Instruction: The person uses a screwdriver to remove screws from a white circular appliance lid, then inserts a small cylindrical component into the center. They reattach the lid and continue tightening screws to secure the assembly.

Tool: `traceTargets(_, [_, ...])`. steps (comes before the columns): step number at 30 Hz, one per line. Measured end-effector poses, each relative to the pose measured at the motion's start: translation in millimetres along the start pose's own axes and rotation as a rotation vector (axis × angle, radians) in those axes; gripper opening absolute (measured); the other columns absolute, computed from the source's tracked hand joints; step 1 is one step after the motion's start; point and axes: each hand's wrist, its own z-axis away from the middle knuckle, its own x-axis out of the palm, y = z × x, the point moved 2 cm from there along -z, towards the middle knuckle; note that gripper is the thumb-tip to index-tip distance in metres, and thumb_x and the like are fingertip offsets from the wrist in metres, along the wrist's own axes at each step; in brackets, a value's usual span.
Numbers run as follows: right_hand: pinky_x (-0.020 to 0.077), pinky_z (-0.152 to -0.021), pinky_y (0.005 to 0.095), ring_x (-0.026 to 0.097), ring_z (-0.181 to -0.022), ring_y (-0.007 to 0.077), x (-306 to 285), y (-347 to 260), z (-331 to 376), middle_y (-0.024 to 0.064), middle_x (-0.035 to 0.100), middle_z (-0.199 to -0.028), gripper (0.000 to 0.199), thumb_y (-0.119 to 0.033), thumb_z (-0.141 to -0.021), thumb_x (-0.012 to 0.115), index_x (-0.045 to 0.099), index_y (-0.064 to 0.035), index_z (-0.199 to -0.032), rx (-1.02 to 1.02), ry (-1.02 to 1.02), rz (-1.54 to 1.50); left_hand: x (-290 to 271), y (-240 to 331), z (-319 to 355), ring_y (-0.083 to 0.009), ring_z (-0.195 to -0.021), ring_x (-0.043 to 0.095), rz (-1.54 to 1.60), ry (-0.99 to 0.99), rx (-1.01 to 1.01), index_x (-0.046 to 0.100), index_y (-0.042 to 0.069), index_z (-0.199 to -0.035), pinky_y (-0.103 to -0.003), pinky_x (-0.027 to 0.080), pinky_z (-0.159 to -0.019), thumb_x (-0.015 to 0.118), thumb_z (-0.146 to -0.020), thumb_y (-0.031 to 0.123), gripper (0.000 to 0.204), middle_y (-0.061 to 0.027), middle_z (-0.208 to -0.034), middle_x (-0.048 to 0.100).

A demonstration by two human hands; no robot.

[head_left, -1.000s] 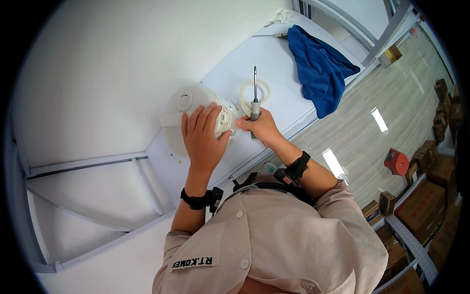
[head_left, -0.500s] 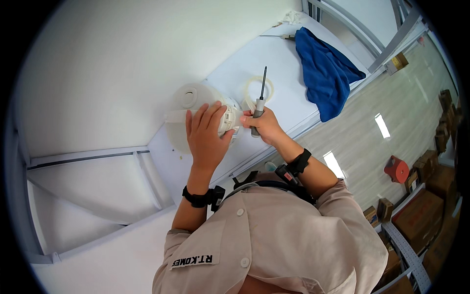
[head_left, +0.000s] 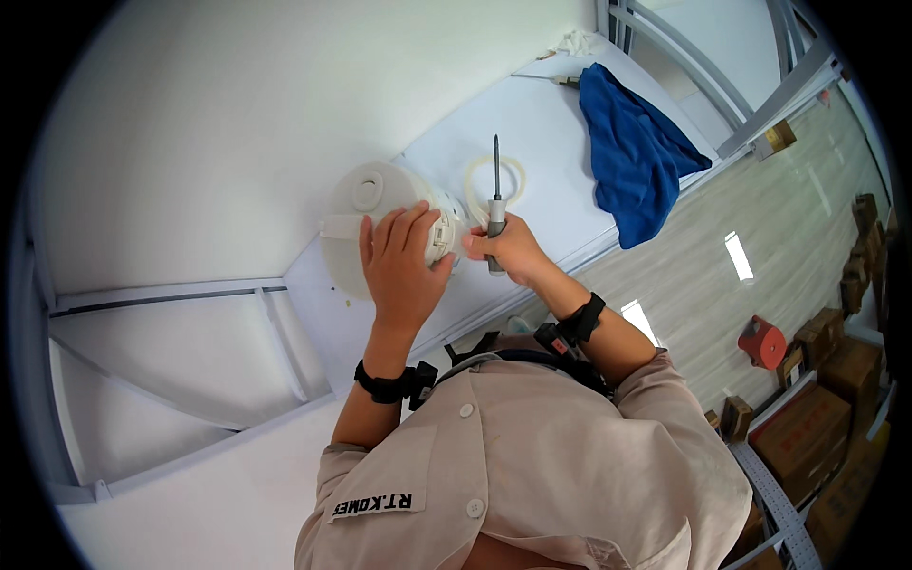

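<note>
A white rice cooker (head_left: 359,204) with an oval vent on its lid stands on the white table. My left hand (head_left: 404,252) lies on the cooker's lid with its fingers stretched out, the thumb by the latch (head_left: 440,235) at the rim. Just right of the cooker, my right hand (head_left: 513,250) is closed round the grey handle of a screwdriver (head_left: 496,204), its shaft pointing away from me. The thumb and fingertips of that hand are by the cooker's side, next to a pale translucent part I cannot make out.
Beyond the screwdriver lies a pale ring (head_left: 519,171) on the table (head_left: 551,142). A blue cloth (head_left: 632,157) hangs over the table's right edge, with crumpled white tissue (head_left: 576,42) at the far end. A red stool (head_left: 763,342) and cardboard boxes (head_left: 803,432) stand on the floor.
My right hand has moved slightly toward me with the screwdriver, whose shaft now points more straight ahead. The left hand stays on the lid. The view has shifted a little.
</note>
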Motion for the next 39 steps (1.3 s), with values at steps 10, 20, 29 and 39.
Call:
traceTargets(10, [0.0622, -0.076, 0.0323, 0.068, -0.086, 0.0185, 1, -9, 0, 0.0058, 0.064, -0.101, 0.039, -0.011, -0.085, 0.088, 0.061, 0.0019, -0.11, 0.041, -0.051, 0.024, -3, 1, -1, -0.0246, -0.13, 0.056, -0.005, -0.029, -0.018, 0.068, 0.017, -0.127, -0.052, 0.029, -0.125, 0.09, -0.065, 0.019, 0.066, 0.0014, -0.136, 0.065])
traceTargets(20, [0.0611, -0.076, 0.032, 0.068, -0.086, 0.0174, -4, 0, -2, 0.0056, 0.065, -0.101, 0.037, -0.015, -0.088, 0.087, 0.06, -0.0003, -0.107, 0.033, -0.096, 0.036, -2, 3, -2, -0.0244, -0.131, 0.057, -0.002, -0.018, -0.034, 0.068, 0.018, -0.126, -0.052, 0.029, -0.125, 0.089, -0.066, 0.018, 0.064, 0.0015, -0.136, 0.066])
traceTargets(29, [0.0597, -0.075, 0.0314, 0.068, -0.084, 0.0172, -10, 9, 2, 0.006, 0.067, -0.096, 0.037, -0.018, -0.088, 0.088, 0.062, -0.0014, -0.107, 0.079, -0.087, 0.011, -1, 1, 0, -0.0253, -0.132, 0.056, 0.0, -0.006, -0.031, 0.068, 0.018, -0.127, -0.053, 0.029, -0.125, 0.089, -0.065, 0.018, 0.065, 0.0012, -0.138, 0.065])
traceTargets(39, [0.0538, -0.077, 0.0301, 0.062, -0.084, 0.0122, -20, -1, -3, 0.0024, 0.068, -0.094, 0.038, -0.012, -0.084, 0.089, 0.064, -0.0012, -0.11, -0.235, 0.016, 0.307, -7, -1, 0, -0.026, -0.136, 0.054, 0.023, -0.08, -0.024, 0.066, 0.018, -0.133, -0.052, 0.03, -0.125, 0.091, -0.065, 0.016, 0.072, 0.0011, -0.142, 0.063])
